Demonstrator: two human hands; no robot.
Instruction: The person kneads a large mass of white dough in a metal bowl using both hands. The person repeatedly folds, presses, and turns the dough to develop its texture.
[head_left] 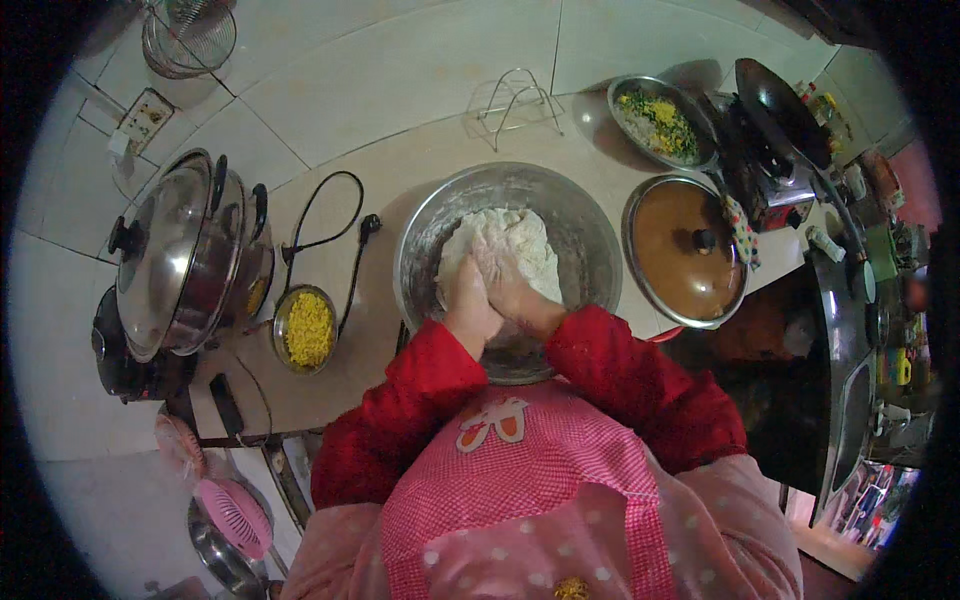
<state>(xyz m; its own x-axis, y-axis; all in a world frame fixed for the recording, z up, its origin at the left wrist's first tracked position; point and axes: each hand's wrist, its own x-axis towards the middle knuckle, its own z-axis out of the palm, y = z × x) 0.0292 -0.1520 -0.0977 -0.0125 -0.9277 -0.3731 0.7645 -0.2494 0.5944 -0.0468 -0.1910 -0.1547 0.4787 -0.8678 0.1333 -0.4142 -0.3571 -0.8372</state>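
A wide steel bowl (412, 250) stands in front of me on the counter. Inside it lies a pale, floury lump of dough (530, 245). Both hands press into the dough side by side, almost touching. My left hand (470, 300) is closed against its near side, the fingers partly sunk in or coated with flour. My right hand (520, 298) pushes into the same lump, fingers together and also floury. Smears of flour cling to the bowl's inner wall. Fingertips of both hands are hard to make out in the dough.
Left stand a small bowl of yellow crumbled food (310, 330), a black power cord (362, 185) and a lidded steel pot (170, 265). Right are a round glass-lidded pan (665, 260), a bowl of mixed filling (658, 120) and a wok (780, 110) on a stove. A wire rack (520, 100) stands behind.
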